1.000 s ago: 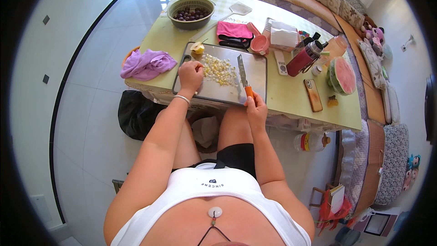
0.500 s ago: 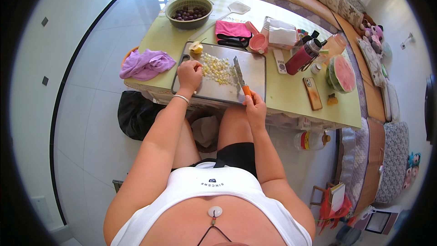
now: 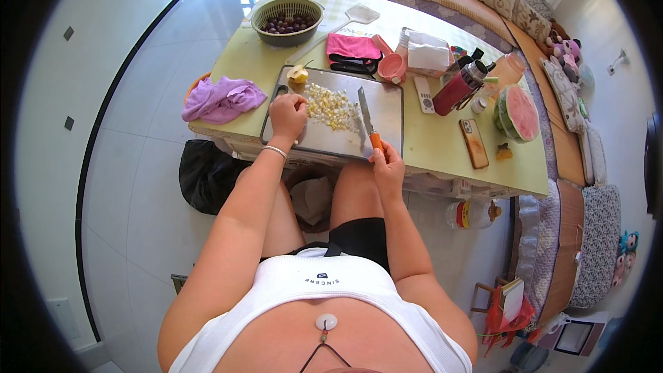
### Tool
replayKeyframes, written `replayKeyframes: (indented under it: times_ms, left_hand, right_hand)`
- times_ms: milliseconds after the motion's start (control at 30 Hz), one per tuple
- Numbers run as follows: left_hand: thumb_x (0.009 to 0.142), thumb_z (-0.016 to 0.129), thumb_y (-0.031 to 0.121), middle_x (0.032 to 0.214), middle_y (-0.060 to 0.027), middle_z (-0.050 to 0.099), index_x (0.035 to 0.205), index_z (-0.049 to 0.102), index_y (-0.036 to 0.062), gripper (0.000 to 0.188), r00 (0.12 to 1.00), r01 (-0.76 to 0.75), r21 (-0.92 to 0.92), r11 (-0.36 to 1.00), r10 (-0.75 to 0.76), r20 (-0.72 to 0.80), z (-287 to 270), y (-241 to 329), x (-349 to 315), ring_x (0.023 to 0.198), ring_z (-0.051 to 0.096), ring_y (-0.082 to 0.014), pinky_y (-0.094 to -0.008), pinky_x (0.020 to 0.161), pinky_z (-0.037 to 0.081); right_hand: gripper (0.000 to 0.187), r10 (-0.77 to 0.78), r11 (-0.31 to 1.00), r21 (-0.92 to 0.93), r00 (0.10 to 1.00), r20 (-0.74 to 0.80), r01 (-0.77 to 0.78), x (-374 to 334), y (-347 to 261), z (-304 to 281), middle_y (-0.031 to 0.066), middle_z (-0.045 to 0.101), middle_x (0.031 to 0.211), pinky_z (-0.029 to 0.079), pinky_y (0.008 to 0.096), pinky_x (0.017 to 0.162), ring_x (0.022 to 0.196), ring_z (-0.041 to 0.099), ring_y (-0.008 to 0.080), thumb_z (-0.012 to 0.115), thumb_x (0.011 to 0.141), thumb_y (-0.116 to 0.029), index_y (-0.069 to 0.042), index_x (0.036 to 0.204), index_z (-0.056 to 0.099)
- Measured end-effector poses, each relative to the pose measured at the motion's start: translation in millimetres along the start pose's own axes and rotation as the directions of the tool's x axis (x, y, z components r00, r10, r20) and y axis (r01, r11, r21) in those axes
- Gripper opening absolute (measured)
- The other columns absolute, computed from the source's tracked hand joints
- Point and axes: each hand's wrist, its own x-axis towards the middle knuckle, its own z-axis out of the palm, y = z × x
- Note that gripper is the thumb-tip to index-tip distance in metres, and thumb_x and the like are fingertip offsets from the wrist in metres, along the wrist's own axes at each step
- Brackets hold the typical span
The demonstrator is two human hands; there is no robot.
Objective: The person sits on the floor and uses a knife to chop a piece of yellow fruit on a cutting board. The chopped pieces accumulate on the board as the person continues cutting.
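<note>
A grey metal cutting board with a dark rim lies at the table's near edge. Small pale-yellow diced pieces are spread over its middle. My right hand grips the orange handle of a kitchen knife, whose blade stands over the board just right of the pieces. At the board's left side rests my left hand, fingers curled closed beside the pieces; whether anything is inside them is hidden. A cut piece of pale fruit with yellow skin, probably apple or pear, sits at the board's far left corner.
A green basin of dark round fruit stands at the far left, a purple cloth nearer. Beyond the board lies a pink cloth. To the right are a red thermos, a phone and a cut watermelon.
The knife in my right hand has shifted slightly right and toward me, its blade turned a little. My left hand stays almost where it was, still closed.
</note>
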Motion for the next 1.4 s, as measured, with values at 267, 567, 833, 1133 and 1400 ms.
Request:
replayKeyframes:
  times_ms: [267, 567, 833, 1133, 1400]
  left_hand:
    - [0.076, 0.066, 0.012, 0.078, -0.0077, 0.067, 0.074, 0.069, 0.0099, 0.004, 0.997, 0.063, -0.014, 0.998, -0.063, 0.041, 0, -1, 1, 0.082, 0.062, -0.0307, -0.0444, 0.076, 0.046]
    - [0.076, 0.067, 0.011, 0.074, -0.0101, 0.065, 0.076, 0.070, 0.0066, 0.006, 1.000, 0.017, -0.016, 1.000, -0.017, 0.002, -1, 3, 0, 0.075, 0.062, -0.0294, -0.0411, 0.070, 0.050]
    - [0.076, 0.067, 0.011, 0.073, -0.0099, 0.065, 0.075, 0.070, 0.0063, 0.006, 1.000, 0.009, -0.020, 1.000, -0.009, -0.003, -1, 2, 1, 0.075, 0.062, -0.0293, -0.0410, 0.070, 0.050]
    - [0.077, 0.066, 0.011, 0.073, -0.0099, 0.065, 0.075, 0.070, 0.0062, 0.006, 1.000, 0.005, -0.017, 1.000, -0.005, -0.009, 0, 2, 0, 0.074, 0.062, -0.0292, -0.0408, 0.069, 0.049]
    - [0.076, 0.065, 0.011, 0.077, -0.0083, 0.067, 0.074, 0.069, 0.0086, 0.005, 0.998, 0.064, -0.047, 0.997, -0.062, 0.030, 1, 3, 0, 0.080, 0.062, -0.0304, -0.0442, 0.075, 0.047]
  right_hand:
    - [0.031, -0.016, 0.996, 0.093, 0.999, -0.029, 0.019, -2, -3, 6, 0.0021, 0.064, 0.086, 0.047, 0.0240, 0.070, 0.076, 0.059, 0.0076, 0.060, 0.096, -0.015, 0.001, 0.122, 0.064]
    - [0.032, -0.038, 0.991, 0.123, 0.997, -0.074, 0.047, -4, -6, 4, 0.0022, 0.065, 0.092, 0.048, 0.0230, 0.071, 0.076, 0.059, 0.0077, 0.059, 0.097, -0.014, 0.003, 0.124, 0.062]
    - [0.031, 0.023, 0.993, 0.115, 0.998, -0.057, -0.016, 3, 3, -4, 0.0009, 0.065, 0.089, 0.046, 0.0222, 0.068, 0.075, 0.058, 0.0064, 0.060, 0.097, -0.015, 0.002, 0.122, 0.063]
    - [0.031, 0.033, 0.995, 0.100, 0.998, -0.057, -0.027, -2, 4, 6, 0.0001, 0.064, 0.083, 0.046, 0.0226, 0.067, 0.073, 0.057, 0.0065, 0.060, 0.097, -0.015, 0.002, 0.123, 0.063]
    - [0.031, 0.050, 0.997, 0.059, 0.998, -0.038, -0.048, 3, 12, 2, 0.0001, 0.064, 0.085, 0.045, 0.0218, 0.067, 0.074, 0.057, 0.0064, 0.060, 0.097, -0.015, 0.002, 0.123, 0.062]
